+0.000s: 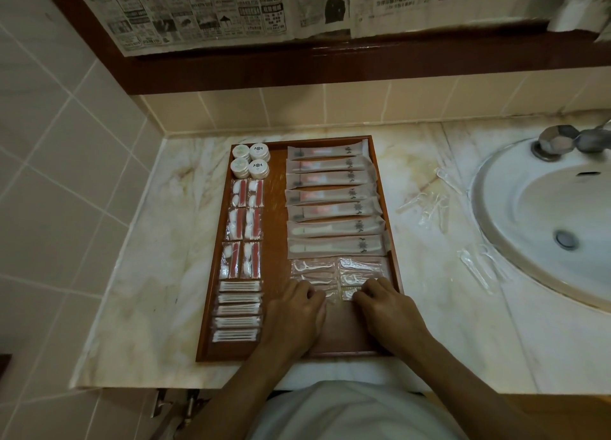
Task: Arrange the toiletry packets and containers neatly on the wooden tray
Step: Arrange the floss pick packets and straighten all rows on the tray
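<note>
Your wooden tray (277, 241) lies on the marble counter (148, 241) with its long axis running away from you toward the tiled wall, its near edge close to the counter's front. Down the right half, the long toothbrush packets (334, 204) lie crosswise to the tray, stacked in a column with their printed ends pointing right toward the sink (542, 214). Nearer you, the clear floss-pick packets (340, 272) sit in two short columns, also crosswise.

On the left side, four round white containers (250, 160) stand in a square at the far corner. Below them the red-and-white packets (245, 228) lie in pairs with their long axes along the tray. The cotton-swab packets (238, 310) fill the near left, lying crosswise in a single column.

Your left hand (297, 310) rests on the tray floor with fingers curled, its fingertips at the near edge of the left floss column. Your right hand (385, 304) does the same at the right column, fingers bent and pressing on the nearest clear packet. Whether either hand truly pinches a packet, you cannot tell from here. The hands sit just apart.

More loose floss picks (429, 204) lie scattered on the counter between tray and sink.
</note>
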